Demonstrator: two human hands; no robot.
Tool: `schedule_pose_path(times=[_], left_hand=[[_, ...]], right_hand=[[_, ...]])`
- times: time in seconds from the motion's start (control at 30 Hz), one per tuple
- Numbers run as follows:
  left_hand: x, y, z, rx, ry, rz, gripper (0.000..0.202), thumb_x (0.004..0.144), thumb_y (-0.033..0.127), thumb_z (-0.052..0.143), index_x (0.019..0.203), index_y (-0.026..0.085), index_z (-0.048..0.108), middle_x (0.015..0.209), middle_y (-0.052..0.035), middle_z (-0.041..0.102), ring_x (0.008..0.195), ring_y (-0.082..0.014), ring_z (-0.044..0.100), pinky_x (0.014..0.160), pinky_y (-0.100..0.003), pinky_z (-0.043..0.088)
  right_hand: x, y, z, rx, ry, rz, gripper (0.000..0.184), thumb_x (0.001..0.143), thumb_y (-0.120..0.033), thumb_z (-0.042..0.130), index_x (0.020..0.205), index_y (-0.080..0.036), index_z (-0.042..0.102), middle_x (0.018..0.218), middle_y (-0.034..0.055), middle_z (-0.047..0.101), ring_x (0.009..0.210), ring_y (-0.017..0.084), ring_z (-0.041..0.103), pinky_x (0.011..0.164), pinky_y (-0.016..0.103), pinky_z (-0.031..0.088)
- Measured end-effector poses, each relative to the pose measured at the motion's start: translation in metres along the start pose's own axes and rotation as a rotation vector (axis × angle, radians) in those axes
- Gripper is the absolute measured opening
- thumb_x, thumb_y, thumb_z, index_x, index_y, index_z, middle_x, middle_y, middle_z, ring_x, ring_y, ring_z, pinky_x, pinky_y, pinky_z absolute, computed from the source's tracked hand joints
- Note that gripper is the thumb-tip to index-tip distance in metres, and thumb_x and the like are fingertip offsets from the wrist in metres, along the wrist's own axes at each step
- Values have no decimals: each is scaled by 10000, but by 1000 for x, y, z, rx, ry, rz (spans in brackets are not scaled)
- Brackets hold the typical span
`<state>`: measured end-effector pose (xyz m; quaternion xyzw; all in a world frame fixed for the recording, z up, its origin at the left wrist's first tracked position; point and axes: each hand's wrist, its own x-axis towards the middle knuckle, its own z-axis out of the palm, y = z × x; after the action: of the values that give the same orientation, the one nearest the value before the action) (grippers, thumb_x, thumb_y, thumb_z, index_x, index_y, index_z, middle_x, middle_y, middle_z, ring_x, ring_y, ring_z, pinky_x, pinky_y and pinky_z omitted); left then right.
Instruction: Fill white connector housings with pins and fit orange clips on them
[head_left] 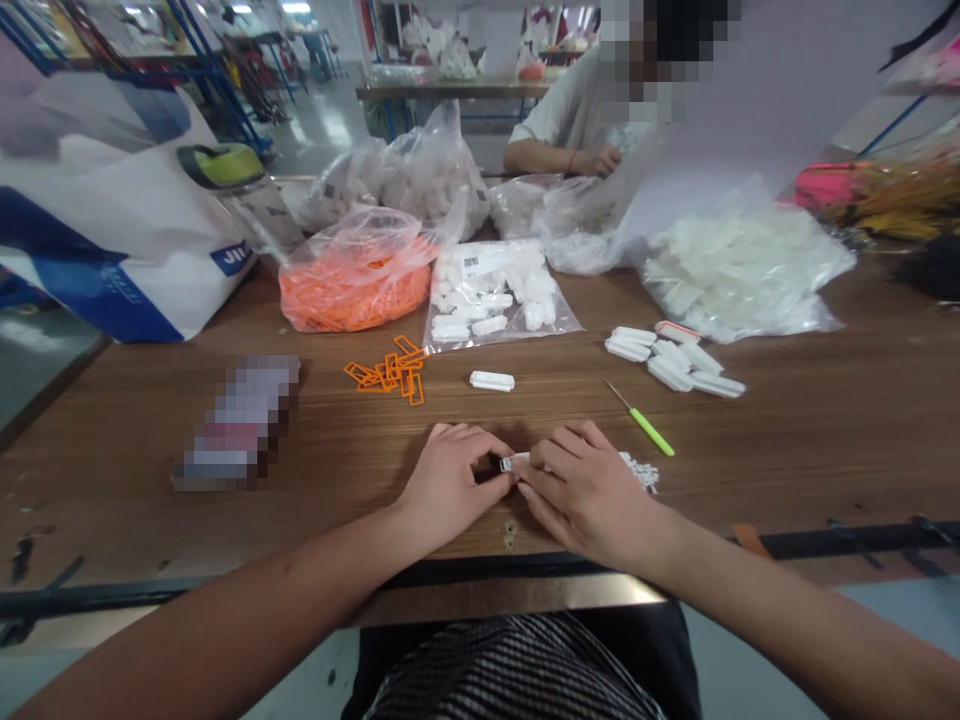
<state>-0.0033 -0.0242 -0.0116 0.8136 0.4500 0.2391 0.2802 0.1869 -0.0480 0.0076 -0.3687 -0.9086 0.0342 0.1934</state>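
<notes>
My left hand (448, 482) and my right hand (581, 490) meet at the near edge of the wooden table (787, 440). Both pinch a small white plastic piece (514, 462) between their fingertips. Tiny white bits (642, 471) lie just right of my right hand. A single white plastic case (492, 381) lies on the table beyond my hands. Several orange plastic frames (390, 373) are scattered to its left. A green-handled pick (643, 422) rests to the right.
A pile of white cases (679, 359) lies at right. Behind stand a bag of orange parts (352, 280), a flat bag of white parts (495, 290) and larger clear bags (742, 265). A white-and-blue bag (112, 230) sits at left. Another person (585, 120) works opposite.
</notes>
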Motion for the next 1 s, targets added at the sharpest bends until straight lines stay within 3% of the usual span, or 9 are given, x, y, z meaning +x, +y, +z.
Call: schedule_pose_path(times=[0.07,0.17,0.33,0.57,0.73,0.87,1.0], left_hand=[[0,0,0,1,5,13,56,776,212,713,814,233,677,747,49,676,719,-155,576,753,-329,336],[0,-1,0,12,3,13,67,772,244,724,814,229,674,726,48,661,697,-152,573,752,-331,339],[0,-2,0,26,4,11,65,772,241,717,814,226,670,724,41,657,692,-154,572,749,-332,347],[0,-3,0,44,8,24,68,784,267,702,831,235,664,744,25,671,702,-165,575,775,-351,361],[0,-2,0,41,4,13,62,776,253,706,819,234,665,737,29,665,695,-161,572,771,-350,360],[0,-2,0,32,0,9,55,778,259,698,811,233,664,723,35,660,692,-157,570,752,-344,353],[0,-1,0,29,-2,10,64,776,252,705,821,231,665,731,35,661,691,-157,566,748,-341,347]], right_hand=[[-5,11,-5,97,58,89,261,927,-234,469,890,-187,723,813,58,685,770,195,561,750,373,371],[-17,43,-19,197,128,370,209,894,-257,529,901,-201,731,842,48,713,803,193,617,747,355,417],[-32,85,-35,287,-239,652,187,822,-276,575,752,-213,736,740,18,722,673,173,637,629,309,456],[-28,86,-34,350,-285,599,169,802,-271,588,754,-220,742,775,32,736,696,174,655,635,307,493],[-22,88,-35,212,-309,435,176,800,-239,565,725,-219,723,724,23,718,672,175,637,640,319,471],[-19,88,-37,227,-370,507,159,781,-240,567,678,-200,682,656,25,684,578,154,597,553,289,444],[-10,70,-40,392,-278,572,106,759,-234,591,677,-202,650,650,6,664,585,142,580,563,274,449]])
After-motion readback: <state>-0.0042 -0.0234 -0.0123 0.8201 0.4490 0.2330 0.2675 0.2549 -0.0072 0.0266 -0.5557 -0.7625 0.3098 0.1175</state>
